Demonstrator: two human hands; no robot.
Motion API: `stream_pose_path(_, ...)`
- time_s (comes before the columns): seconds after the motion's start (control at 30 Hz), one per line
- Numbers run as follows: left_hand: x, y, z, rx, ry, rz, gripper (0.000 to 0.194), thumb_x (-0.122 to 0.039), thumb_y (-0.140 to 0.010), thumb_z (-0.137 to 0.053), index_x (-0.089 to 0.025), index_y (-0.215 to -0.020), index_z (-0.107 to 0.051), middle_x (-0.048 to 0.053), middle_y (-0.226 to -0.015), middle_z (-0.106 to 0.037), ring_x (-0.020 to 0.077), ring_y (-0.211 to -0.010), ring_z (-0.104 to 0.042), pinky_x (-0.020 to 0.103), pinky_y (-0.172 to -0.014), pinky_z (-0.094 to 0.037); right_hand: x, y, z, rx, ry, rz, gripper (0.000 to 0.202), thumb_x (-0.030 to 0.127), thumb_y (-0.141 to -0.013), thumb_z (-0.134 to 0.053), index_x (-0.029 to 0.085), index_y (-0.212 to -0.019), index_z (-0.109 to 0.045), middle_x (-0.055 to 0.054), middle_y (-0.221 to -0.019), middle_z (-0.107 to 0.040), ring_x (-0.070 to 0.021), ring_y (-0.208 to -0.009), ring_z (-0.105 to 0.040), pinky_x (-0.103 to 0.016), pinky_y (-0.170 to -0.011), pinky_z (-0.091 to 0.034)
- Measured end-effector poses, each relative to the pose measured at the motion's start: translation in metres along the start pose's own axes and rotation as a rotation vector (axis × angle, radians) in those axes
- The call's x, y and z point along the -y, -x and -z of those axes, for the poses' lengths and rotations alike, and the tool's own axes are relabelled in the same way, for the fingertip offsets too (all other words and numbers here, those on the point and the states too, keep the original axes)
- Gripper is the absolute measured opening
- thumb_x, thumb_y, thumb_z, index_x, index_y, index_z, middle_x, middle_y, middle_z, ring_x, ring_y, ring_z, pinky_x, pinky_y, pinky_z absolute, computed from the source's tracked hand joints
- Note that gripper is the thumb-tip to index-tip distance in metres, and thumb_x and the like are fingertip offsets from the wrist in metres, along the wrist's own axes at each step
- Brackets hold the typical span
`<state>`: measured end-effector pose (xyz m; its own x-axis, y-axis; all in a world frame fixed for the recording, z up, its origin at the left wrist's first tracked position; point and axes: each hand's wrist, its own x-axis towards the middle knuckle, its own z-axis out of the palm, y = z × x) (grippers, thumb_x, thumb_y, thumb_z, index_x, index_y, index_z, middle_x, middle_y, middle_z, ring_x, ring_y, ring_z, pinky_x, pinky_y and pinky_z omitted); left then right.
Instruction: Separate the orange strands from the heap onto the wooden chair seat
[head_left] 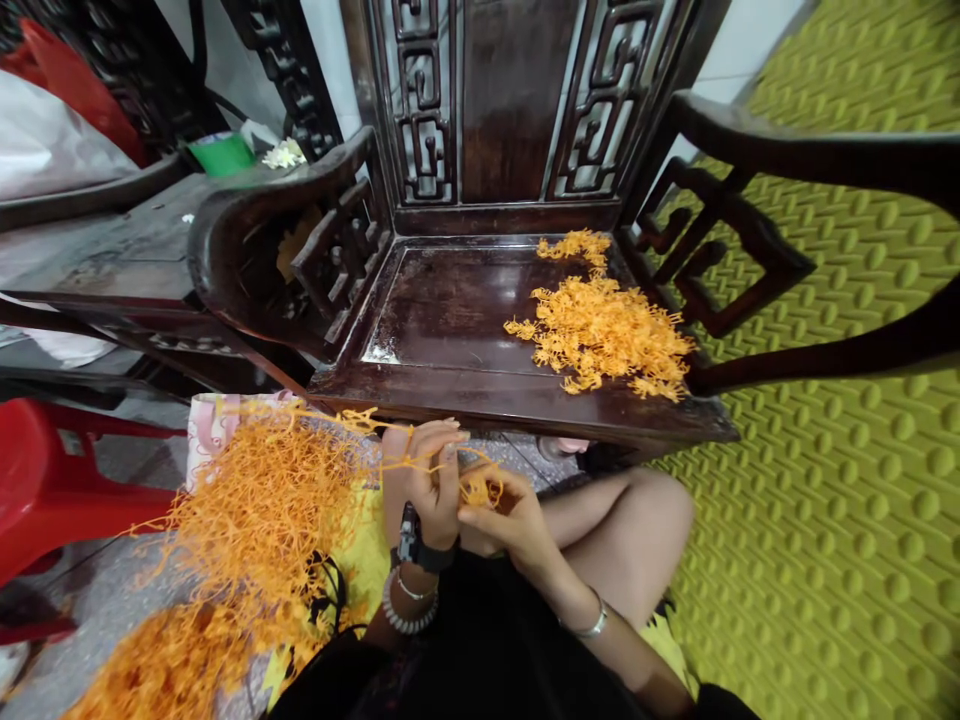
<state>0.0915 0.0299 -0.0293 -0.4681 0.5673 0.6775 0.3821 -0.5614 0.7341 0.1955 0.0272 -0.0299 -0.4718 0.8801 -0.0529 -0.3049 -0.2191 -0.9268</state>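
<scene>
My left hand (430,470), with a dark watch at its wrist, is closed on an orange strand (409,463) that runs across its fingers toward the big tangle at the left. Beside it, my right hand (517,515) pinches a small curled bunch of orange strands (480,490). Both hands are close together above my lap. A large loose heap of thin, branching orange strands (262,500) spreads at my left. On the wooden chair seat ahead lies a pile of short, crinkled orange pieces (611,330). The strands' material cannot be made out.
A dark carved wooden chair (450,310) faces me, with armrests on both sides. At the left are a red plastic stool (30,480) and a wooden side table (127,250) with a green roll of tape (223,153). Yellow textured matting (840,500) covers the right side.
</scene>
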Motion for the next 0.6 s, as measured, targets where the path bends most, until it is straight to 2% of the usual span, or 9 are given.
stream_pose_path(0.1, 0.003, 0.002, -0.001, -0.077, -0.061, -0.017, 0.019, -0.013, -0.096, -0.042, -0.018, -0.093, -0.06, 0.004, -0.09, -0.061, 0.0147, -0.094, -0.058, 0.031, -0.088, -0.044, -0.001, 0.002, -0.004, -0.147, -0.023, -0.01, 0.03, 0.042, -0.072, -0.076, 0.014, -0.078, -0.067, -0.004, -0.072, -0.059, -0.0112, -0.066, -0.05, -0.024, -0.065, -0.041)
stream_pose_path(0.17, 0.004, 0.001, -0.001, -0.093, -0.072, 0.008, 0.017, -0.015, -0.096, -0.045, -0.018, -0.092, -0.061, 0.004, -0.089, -0.061, 0.0144, -0.091, -0.058, 0.03, -0.086, -0.043, -0.002, 0.001, -0.005, -0.188, -0.053, -0.003, 0.033, 0.045, -0.075, -0.074, 0.014, -0.083, -0.067, -0.003, -0.068, -0.057, -0.0105, -0.062, -0.048, -0.023, -0.062, -0.039)
stream_pose_path(0.2, 0.004, 0.0, -0.001, -0.094, -0.03, 0.041, 0.018, -0.018, -0.096, -0.045, -0.017, -0.089, -0.061, 0.004, -0.087, -0.061, 0.0146, -0.089, -0.058, 0.03, -0.085, -0.043, -0.001, 0.001, -0.004, -0.192, -0.077, -0.006, 0.033, 0.044, -0.074, -0.074, 0.014, -0.086, -0.067, -0.002, -0.067, -0.056, -0.0097, -0.061, -0.047, -0.022, -0.061, -0.038)
stream_pose_path(0.27, 0.002, -0.004, 0.0, -0.085, 0.213, 0.175, 0.03, -0.03, -0.098, -0.044, -0.016, -0.076, -0.057, 0.003, -0.077, -0.057, 0.0148, -0.08, -0.057, 0.031, -0.081, -0.044, -0.001, 0.0, -0.002, -0.177, -0.154, -0.036, 0.032, 0.039, -0.07, -0.078, 0.015, -0.089, -0.066, -0.001, -0.071, -0.055, -0.008, -0.062, -0.045, -0.02, -0.061, -0.037)
stream_pose_path(0.33, -0.002, -0.009, 0.0, -0.068, 0.573, 0.372, 0.05, -0.046, -0.098, -0.04, -0.014, -0.059, -0.042, 0.002, -0.065, -0.046, 0.0135, -0.07, -0.052, 0.03, -0.076, -0.045, -0.001, -0.002, 0.001, -0.112, -0.254, -0.115, 0.032, 0.032, -0.064, -0.081, 0.015, -0.085, -0.065, -0.001, -0.075, -0.054, -0.0074, -0.065, -0.045, -0.019, -0.062, -0.037)
stream_pose_path(0.4, -0.005, -0.013, 0.0, -0.06, 0.816, 0.531, 0.062, -0.055, -0.095, -0.042, -0.012, -0.054, -0.026, 0.002, -0.06, -0.036, 0.0121, -0.067, -0.048, 0.028, -0.074, -0.044, -0.004, -0.005, 0.003, 0.005, -0.339, -0.209, 0.033, 0.028, -0.057, -0.083, 0.014, -0.075, -0.06, 0.0, -0.071, -0.05, -0.0077, -0.065, -0.045, -0.019, -0.061, -0.037)
stream_pose_path(0.5, -0.008, -0.014, 0.002, -0.068, 0.854, 0.642, 0.068, -0.053, -0.09, -0.054, -0.01, -0.051, -0.019, 0.003, -0.067, -0.04, 0.0123, -0.073, -0.051, 0.028, -0.077, -0.046, -0.011, -0.006, 0.004, 0.225, -0.468, -0.252, 0.041, 0.031, -0.052, -0.084, 0.013, -0.064, -0.05, 0.001, -0.063, -0.04, -0.0066, -0.057, -0.037, -0.019, -0.053, -0.032)
stream_pose_path(0.6, -0.011, -0.012, 0.007, -0.018, 0.88, 0.696, 0.067, -0.047, -0.09, -0.056, -0.01, -0.051, -0.015, 0.004, -0.062, -0.044, 0.0122, -0.069, -0.054, 0.026, -0.069, -0.046, -0.015, -0.004, 0.005, 0.341, -0.6, -0.196, 0.044, 0.036, -0.052, -0.085, 0.013, -0.07, -0.052, 0.004, -0.059, -0.034, -0.0051, -0.052, -0.03, -0.017, -0.045, -0.024)
